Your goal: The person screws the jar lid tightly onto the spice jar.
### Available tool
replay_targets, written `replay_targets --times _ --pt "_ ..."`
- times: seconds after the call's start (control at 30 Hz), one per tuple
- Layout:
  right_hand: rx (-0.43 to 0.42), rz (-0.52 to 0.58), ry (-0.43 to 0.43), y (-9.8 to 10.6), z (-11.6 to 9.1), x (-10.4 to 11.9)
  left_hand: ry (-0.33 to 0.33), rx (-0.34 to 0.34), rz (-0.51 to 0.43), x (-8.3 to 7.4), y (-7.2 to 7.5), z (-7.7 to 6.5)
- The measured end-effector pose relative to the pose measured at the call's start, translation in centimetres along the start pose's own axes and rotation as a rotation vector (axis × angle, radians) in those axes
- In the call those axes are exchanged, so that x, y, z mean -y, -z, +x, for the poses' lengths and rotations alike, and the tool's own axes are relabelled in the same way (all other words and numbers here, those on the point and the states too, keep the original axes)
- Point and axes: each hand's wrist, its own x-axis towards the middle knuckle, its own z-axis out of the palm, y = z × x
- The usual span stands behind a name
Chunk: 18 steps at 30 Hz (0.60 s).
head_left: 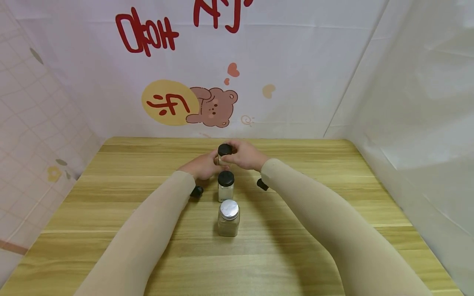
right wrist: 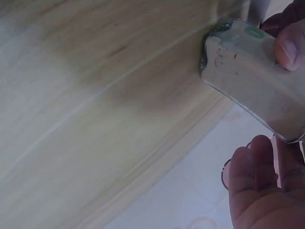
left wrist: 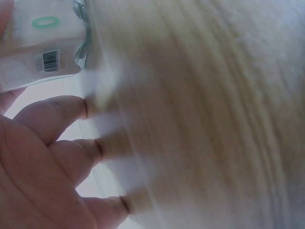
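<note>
Both hands meet at a small clear glass jar with a black lid (head_left: 224, 149), toward the table's far edge. The right hand (head_left: 247, 155) grips its upper part, with the thumb (right wrist: 288, 50) flat against a face. From the other side the left hand (head_left: 203, 165) holds the jar low, while several of its fingers (left wrist: 74, 155) spread loosely off the glass. A barcode label (left wrist: 51, 60) and a green oval mark (right wrist: 255, 32) show on the jar. Closer in stand a second black-lidded jar (head_left: 226, 187) and a silver-lidded jar (head_left: 228, 222), roughly in line with it.
The wood-grain table (head_left: 237, 267) ends at a white printed backdrop (head_left: 296, 82) with a bear drawing. White sheeting (head_left: 418, 102) hangs along the right side. Black wrist cameras (head_left: 262, 184) stick out below the sleeves.
</note>
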Motion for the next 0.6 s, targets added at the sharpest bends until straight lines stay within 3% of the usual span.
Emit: replay_targets --times 0.23,0.6 --pt "-0.014 -0.046 -0.004 0.01 0.00 0.01 0.000 0.001 0.016 0.01 0.00 -0.01" --pt "-0.042 -0.012 -0.037 -0.40 0.03 -0.40 -0.003 -0.004 -0.016 -0.14 0.05 -0.26"
